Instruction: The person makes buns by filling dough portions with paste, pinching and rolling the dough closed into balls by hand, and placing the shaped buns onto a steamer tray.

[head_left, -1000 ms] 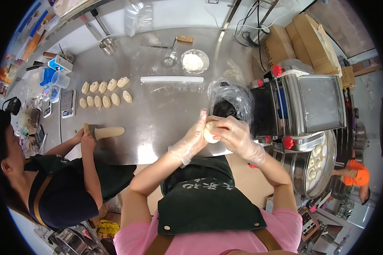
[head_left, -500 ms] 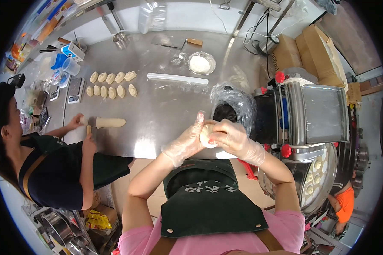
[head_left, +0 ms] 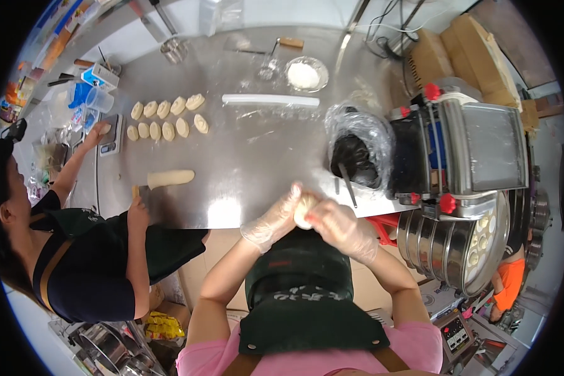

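Note:
Both my hands wear clear plastic gloves and meet in front of my apron, just off the table's near edge. A pale, round filled dough bun (head_left: pixel 302 211) sits between them. Cupped around its left side is my left hand (head_left: pixel 271 220), thumb up against the dough. The fingers of my right hand (head_left: pixel 343 230) pinch the bun's top and right edge, somewhat blurred. The filling inside the bun is hidden. Beyond my right hand lies a plastic-lined bowl of dark filling (head_left: pixel 356 156) with a thin flat stick (head_left: pixel 348 185) in it.
Two rows of dough pieces (head_left: pixel 168 130) lie on the steel table (head_left: pixel 257 163). Behind are a white rolling pin (head_left: pixel 271 100) and a flour bowl (head_left: pixel 306 74). A dough roller machine (head_left: pixel 482 147) and steamer with buns (head_left: pixel 448 254) stand right. A co-worker's hand (head_left: pixel 97 133) reaches a scale (head_left: pixel 111 136).
My hands have stayed around the bun, the right fingers shifting on it. The view has moved slightly. The co-worker's far hand went from the dough log to the scale.

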`<state>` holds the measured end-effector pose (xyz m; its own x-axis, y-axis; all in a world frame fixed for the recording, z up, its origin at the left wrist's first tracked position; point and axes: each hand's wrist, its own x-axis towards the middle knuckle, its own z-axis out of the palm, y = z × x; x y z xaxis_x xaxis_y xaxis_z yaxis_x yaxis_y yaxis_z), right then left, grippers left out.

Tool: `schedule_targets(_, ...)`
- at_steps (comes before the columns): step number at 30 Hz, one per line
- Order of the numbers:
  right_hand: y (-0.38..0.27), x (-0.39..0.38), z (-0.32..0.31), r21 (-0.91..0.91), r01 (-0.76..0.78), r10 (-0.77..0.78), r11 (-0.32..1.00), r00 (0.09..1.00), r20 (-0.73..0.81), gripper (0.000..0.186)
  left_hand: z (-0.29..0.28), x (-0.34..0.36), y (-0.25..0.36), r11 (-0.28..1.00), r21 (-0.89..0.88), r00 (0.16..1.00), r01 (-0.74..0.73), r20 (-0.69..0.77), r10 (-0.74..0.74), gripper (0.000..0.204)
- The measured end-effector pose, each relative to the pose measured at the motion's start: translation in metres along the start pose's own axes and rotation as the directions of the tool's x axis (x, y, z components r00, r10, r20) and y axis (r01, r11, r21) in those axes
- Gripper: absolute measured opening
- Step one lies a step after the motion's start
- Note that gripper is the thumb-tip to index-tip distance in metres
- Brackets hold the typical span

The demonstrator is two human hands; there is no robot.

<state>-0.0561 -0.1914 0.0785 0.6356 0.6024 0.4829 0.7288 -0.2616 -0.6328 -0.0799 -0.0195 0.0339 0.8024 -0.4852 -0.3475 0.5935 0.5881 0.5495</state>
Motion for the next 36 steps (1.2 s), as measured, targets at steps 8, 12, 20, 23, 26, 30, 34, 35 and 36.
schedule_targets(8, 0.021, -0.059, 0.131, 0.026, -0.418, 0.418, 0.908, 0.908, 0.019, 0.085, -0.096, -0.01, -0.066, 0.98, -0.196, 0.999, -0.046, -0.028, 0.041, 0.092)
schedule_targets(12, 0.083, -0.074, 0.181, 0.229, -0.614, 0.614, 0.756, 0.785, 0.08, 0.091, -0.124, 0.014, -0.069, 0.947, 0.292, 0.927, -0.131, -0.301, 0.222, 0.115)
schedule_targets(20, 0.049, -0.058, 0.205, 0.791, -0.486, 0.808, 0.371, 0.588, -0.018, 0.1, -0.127, 0.018, -0.104, 0.865, -0.042, 0.822, -0.5, -0.338, 0.459, 0.111)
schedule_targets(23, 0.074, -0.06, 0.203, 0.765, -0.557, 0.803, 0.325, 0.59, 0.089, 0.103, -0.116, 0.021, -0.109, 0.87, 0.417, 0.776, -0.263, -0.444, 0.448, 0.109)
schedule_targets(26, 0.067, -0.059, 0.21, 0.77, -0.561, 0.822, 0.304, 0.563, 0.087, 0.106, -0.142, 0.027, -0.106, 0.779, 0.436, 0.713, -0.451, -0.349, 0.608, 0.107)
schedule_targets(30, 0.068, -0.053, 0.213, 0.829, -0.516, 0.831, 0.216, 0.543, 0.121, 0.109, -0.121, 0.029, -0.111, 0.834, 0.412, 0.769, -0.367, -0.37, 0.521, 0.107)
schedule_targets(34, 0.081, -0.058, 0.201, 0.755, -0.544, 0.804, 0.366, 0.593, 0.037, 0.108, -0.106, 0.023, -0.1, 0.817, 0.485, 0.765, -0.311, -0.383, 0.518, 0.109)
schedule_targets(35, 0.076, -0.058, 0.205, 0.755, -0.564, 0.817, 0.335, 0.573, 0.066, 0.108, -0.107, 0.026, -0.097, 0.824, 0.454, 0.77, -0.34, -0.369, 0.521, 0.108)
schedule_targets(36, 0.07, -0.057, 0.209, 0.753, -0.584, 0.828, 0.303, 0.552, 0.095, 0.109, -0.107, 0.029, -0.095, 0.829, 0.421, 0.774, -0.368, -0.355, 0.524, 0.107)
